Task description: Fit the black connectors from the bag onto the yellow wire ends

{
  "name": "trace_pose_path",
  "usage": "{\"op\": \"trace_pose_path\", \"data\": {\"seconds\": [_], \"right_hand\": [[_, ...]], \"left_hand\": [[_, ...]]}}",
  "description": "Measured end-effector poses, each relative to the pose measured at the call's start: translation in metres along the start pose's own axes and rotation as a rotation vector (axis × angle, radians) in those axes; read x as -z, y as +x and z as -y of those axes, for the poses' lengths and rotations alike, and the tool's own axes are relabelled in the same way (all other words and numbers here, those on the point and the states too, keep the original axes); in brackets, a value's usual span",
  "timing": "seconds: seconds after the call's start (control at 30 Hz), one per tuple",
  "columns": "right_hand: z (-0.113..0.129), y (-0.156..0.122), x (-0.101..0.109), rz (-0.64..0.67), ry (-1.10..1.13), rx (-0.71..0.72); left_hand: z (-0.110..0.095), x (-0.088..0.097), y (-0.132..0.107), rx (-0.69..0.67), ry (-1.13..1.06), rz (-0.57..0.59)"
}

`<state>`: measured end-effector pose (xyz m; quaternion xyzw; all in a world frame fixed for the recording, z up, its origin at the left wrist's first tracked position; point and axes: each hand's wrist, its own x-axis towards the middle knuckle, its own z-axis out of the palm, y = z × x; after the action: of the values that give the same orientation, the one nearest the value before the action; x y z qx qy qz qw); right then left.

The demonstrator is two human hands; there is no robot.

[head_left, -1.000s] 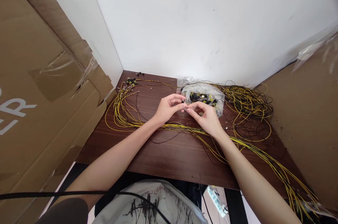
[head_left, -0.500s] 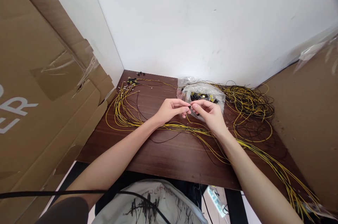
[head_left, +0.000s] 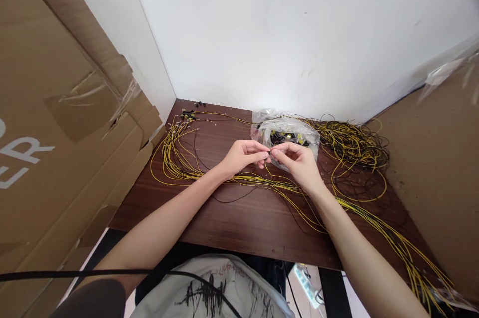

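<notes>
My left hand (head_left: 245,154) and my right hand (head_left: 297,160) meet above the middle of the table, thumbs and forefingers pinched together. Between their fingertips is a small black part (head_left: 270,153), mostly covered by the fingers. A yellow wire (head_left: 267,170) hangs just below the left fingertips; whether it joins the black part I cannot tell. Right behind the hands lies a clear plastic bag (head_left: 260,117) holding black and yellow pieces. Beneath my wrists, a bundle of yellow and black wires (head_left: 239,178) runs across the table.
A tangled heap of yellow and black wires (head_left: 352,146) lies at the back right of the brown table (head_left: 224,218). Small black and yellow parts (head_left: 187,115) sit at the back left. Cardboard (head_left: 75,123) stands on the left, more cardboard (head_left: 437,158) on the right, and a white wall (head_left: 262,33) behind.
Almost nothing differs. The fingertips have shifted very slightly around the small black part, and less of it shows between them.
</notes>
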<state>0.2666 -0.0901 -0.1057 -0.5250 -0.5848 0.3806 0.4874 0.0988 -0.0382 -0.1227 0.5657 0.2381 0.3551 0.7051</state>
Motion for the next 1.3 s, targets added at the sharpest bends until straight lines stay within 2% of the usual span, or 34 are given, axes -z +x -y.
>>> {"op": "trace_pose_path", "data": {"seconds": [0.3, 0.73, 1.3], "right_hand": [[-0.0001, -0.0002, 0.0012, 0.020, 0.042, -0.043], [0.0011, -0.0008, 0.0013, 0.034, 0.026, -0.004], [0.0034, -0.0045, -0.0033, -0.033, -0.364, 0.336]], "left_hand": [[0.0009, 0.0001, 0.0002, -0.026, 0.009, -0.005], [-0.0003, -0.0009, -0.0001, -0.065, 0.041, -0.032], [0.0000, -0.0027, -0.0013, -0.027, -0.005, -0.040]]}}
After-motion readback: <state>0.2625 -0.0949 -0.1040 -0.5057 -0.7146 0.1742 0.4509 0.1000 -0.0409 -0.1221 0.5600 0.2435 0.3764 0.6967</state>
